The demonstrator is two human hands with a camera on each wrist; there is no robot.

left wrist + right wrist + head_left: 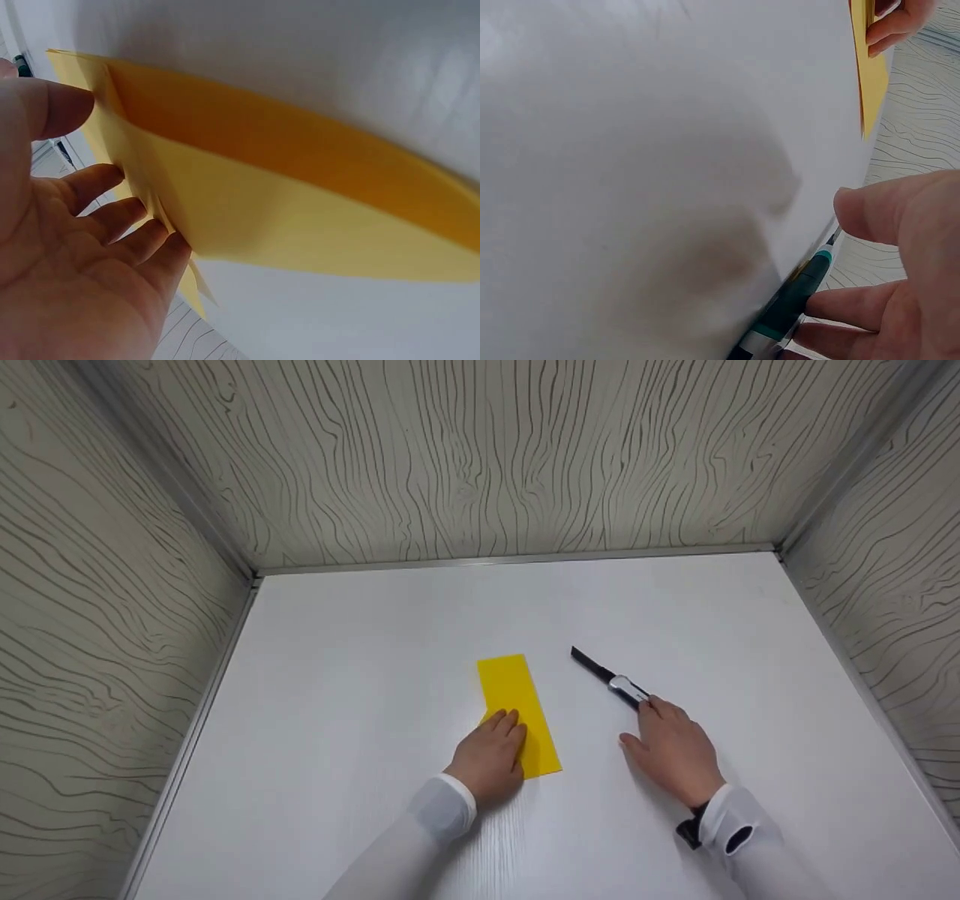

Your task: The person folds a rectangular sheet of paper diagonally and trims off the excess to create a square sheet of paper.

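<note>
A folded sheet of yellow paper (506,682) lies near the middle of the white table. My left hand (490,754) rests on its lower left part, fingers extended. Close up in the left wrist view, the fingertips touch the folded paper (247,202), whose two layers gape apart along one side. To the right of the sheet is a utility knife (628,690) with its dark blade out, pointing up and left. My right hand (679,750) touches the knife's handle end with its fingers. The right wrist view shows the thumb standing apart from the knife (799,292).
The white tabletop (360,660) is bordered by a grey metal frame (517,559). Wood-grain panels (465,457) rise at the back and on both sides. A dark band (690,829) circles my right wrist.
</note>
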